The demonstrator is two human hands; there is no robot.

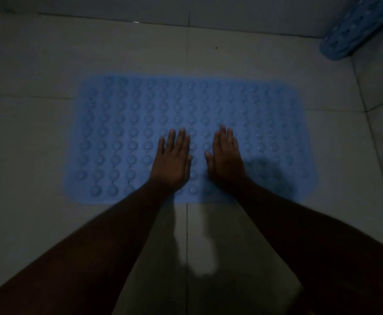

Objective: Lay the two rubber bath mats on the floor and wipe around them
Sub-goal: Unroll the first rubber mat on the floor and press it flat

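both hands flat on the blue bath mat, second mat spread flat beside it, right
No: the head view shows the second mat rolled in the far right corner. The left hand and right hand lie flat on the blue bath mat.

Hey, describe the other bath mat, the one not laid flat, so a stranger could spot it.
Start at the floor, where the flat mat lies mid-frame. In the far right corner, the second mat sits at a slant, not lying flat.

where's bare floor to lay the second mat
Bare grey tiled floor lies left of the flat blue studded rubber mat and between it and the far wall. The far right corner is crowded by the second blue rubber mat.
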